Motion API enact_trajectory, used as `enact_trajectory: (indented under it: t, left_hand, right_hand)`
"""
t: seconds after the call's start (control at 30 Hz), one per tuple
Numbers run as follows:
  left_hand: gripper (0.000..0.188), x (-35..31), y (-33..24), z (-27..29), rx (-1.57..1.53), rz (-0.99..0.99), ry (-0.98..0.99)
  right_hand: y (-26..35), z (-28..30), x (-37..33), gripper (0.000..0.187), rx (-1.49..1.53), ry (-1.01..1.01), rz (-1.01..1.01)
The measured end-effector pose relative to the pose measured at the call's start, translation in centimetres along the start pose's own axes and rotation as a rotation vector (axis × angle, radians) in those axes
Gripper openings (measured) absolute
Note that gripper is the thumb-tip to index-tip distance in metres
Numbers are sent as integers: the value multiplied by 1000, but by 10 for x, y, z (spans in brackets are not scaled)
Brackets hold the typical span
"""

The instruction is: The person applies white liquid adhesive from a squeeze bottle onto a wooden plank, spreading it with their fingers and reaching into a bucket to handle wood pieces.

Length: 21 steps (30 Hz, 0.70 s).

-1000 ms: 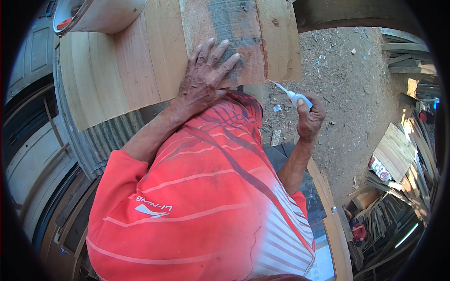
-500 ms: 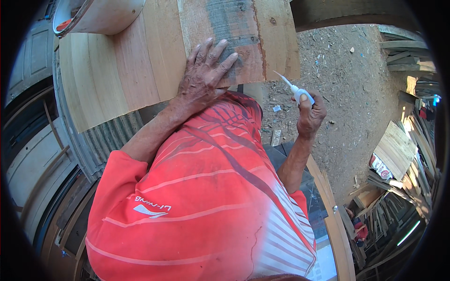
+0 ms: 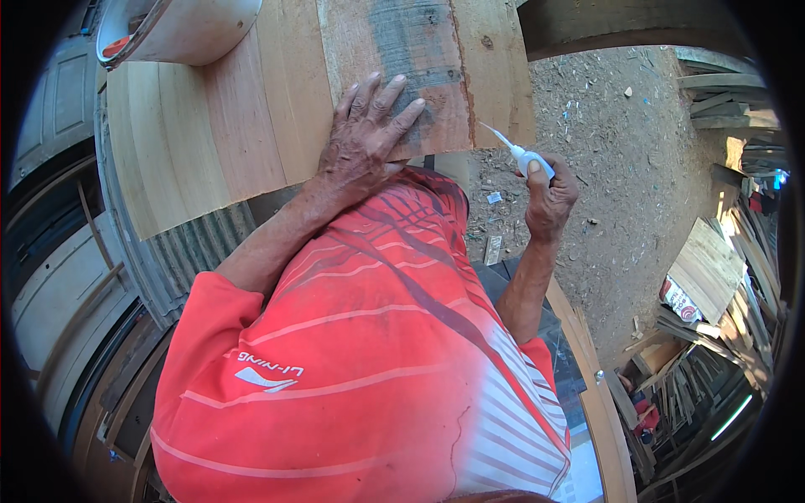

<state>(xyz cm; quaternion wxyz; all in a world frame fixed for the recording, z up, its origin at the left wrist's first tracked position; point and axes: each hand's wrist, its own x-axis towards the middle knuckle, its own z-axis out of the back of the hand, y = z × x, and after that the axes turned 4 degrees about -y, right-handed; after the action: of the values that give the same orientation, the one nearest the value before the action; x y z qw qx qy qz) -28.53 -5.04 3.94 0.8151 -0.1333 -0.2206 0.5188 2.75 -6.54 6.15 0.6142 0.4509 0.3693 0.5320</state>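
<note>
My left hand point(image 3: 362, 138) lies flat on a panel of joined wooden boards point(image 3: 239, 117), fingers spread over a reddish plank near a dark grey stain. Off the panel's right end, my right hand point(image 3: 552, 201) is closed around a small white squeeze bottle point(image 3: 532, 161) with a long thin nozzle. The nozzle points up and left, its tip over the panel's near right corner. A rough brownish seam runs between two boards just left of that tip. Whether any liquid leaves the nozzle is too small to tell.
A white bucket point(image 3: 194, 33) with something orange inside stands on the panel's far left. Corrugated metal sheet point(image 3: 201, 247) shows under the near edge. Dirt ground point(image 3: 620, 168) with scraps lies to the right, with stacked lumber point(image 3: 746, 293) beyond. A dark beam point(image 3: 637, 25) crosses the top right.
My right hand has shifted slightly left, bringing the bottle's nozzle tip over the panel's corner. My left hand stays in place on the boards.
</note>
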Motion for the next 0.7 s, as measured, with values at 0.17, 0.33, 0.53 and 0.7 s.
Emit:
enact_trajectory:
  t: [0.17,0.33,0.53,0.7]
  left_hand:
    - [83,-1,0,-1,-7,0,-8]
    - [82,-1,0,0,-3,3,-2]
    - [85,-1,0,1,-8,6,8]
    - [89,0,0,1,2,5,9]
  right_hand:
    - [4,0,0,12,10,-3,-7]
    - [0,2,-1,12,-5,-4,3]
    - [2,2,-2,12,-20,-5,23]
    - [4,2,-1,12,-50,-7,6]
